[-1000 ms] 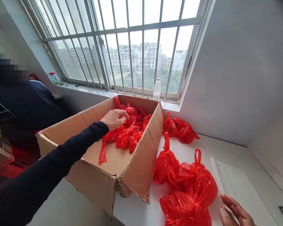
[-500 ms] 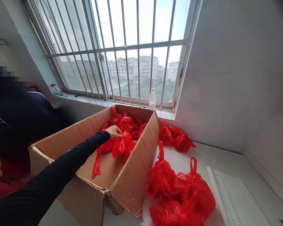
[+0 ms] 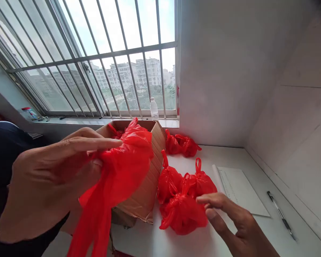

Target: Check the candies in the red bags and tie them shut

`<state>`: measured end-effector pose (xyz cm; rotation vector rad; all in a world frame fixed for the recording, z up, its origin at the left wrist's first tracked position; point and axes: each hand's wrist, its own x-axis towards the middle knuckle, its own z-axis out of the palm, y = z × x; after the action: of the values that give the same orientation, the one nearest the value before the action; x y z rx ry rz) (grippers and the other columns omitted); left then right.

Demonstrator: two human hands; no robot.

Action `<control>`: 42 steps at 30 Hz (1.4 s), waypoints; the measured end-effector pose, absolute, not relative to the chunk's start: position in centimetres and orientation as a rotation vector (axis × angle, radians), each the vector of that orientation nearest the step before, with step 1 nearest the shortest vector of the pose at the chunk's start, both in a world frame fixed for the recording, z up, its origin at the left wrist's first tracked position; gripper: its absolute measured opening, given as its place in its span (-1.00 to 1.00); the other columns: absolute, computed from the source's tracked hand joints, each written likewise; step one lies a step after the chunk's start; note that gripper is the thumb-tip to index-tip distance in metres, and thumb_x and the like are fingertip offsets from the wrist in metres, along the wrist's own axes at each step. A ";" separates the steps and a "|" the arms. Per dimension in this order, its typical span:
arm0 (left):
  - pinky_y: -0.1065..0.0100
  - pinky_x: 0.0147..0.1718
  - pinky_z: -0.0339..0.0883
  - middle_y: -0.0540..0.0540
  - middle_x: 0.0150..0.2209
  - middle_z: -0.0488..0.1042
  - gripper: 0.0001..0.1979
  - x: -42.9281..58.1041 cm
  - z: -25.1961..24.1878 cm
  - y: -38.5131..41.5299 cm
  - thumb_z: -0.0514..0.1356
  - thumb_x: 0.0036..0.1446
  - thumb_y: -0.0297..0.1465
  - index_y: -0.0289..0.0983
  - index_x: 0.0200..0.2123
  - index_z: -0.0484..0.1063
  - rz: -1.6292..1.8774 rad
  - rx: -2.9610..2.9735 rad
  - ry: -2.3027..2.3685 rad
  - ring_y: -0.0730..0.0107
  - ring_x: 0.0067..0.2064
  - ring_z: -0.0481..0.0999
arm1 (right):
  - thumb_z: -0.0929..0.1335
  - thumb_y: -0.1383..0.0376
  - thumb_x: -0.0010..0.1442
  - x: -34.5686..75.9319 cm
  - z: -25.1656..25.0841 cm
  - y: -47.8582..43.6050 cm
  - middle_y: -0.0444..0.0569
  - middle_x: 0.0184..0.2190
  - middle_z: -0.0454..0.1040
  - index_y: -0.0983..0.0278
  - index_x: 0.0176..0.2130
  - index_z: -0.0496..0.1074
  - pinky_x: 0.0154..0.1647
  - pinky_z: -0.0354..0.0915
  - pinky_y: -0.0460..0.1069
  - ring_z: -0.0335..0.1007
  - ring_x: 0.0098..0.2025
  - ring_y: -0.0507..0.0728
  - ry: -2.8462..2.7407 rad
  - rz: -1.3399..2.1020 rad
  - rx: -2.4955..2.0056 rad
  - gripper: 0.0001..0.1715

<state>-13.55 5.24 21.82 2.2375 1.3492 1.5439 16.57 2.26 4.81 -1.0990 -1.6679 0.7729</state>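
Note:
My left hand point(image 3: 53, 182) grips a red plastic bag point(image 3: 131, 160) by its gathered top, close to the camera, with the thumb and fingers closed on it and the forefinger stretched along it. Loose red handles trail below the hand. Behind the bag stands a cardboard box point(image 3: 147, 192), mostly hidden; more red plastic shows inside. At lower right my right hand point(image 3: 235, 223) holds nothing, thumb and forefinger apart. Its fingertips are beside a cluster of knotted red bags point(image 3: 182, 214) on the white table point(image 3: 139, 239).
Two more red bags point(image 3: 180, 144) lie against the wall. A paper pad point(image 3: 240, 189) and a pen point(image 3: 280, 214) are on the right of the table. A clear plastic bottle point(image 3: 154, 110) stands on the sill of the barred window. A person in dark clothing point(image 3: 5, 157) is at far left.
My left hand has come out of the box and nearer the camera with a red bag. My right hand has entered at lower right. The view has turned right.

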 end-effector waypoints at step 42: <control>0.44 -0.29 0.34 -0.04 -0.20 0.35 -0.73 -4.0 -2.7 -0.9 0.20 0.32 -0.41 -0.08 0.04 0.54 1.145 2.070 1.605 0.40 -0.24 0.38 | 0.31 0.11 0.39 22.9 -0.3 -2.0 -0.15 -0.30 0.48 0.16 -0.21 0.42 -0.10 0.32 -0.02 0.43 -0.22 0.07 -1.321 0.833 -1.597 -0.80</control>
<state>-4.04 -0.91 -2.67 2.0703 1.6051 1.1449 22.88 -2.00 -0.34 -1.5968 -1.3213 0.8331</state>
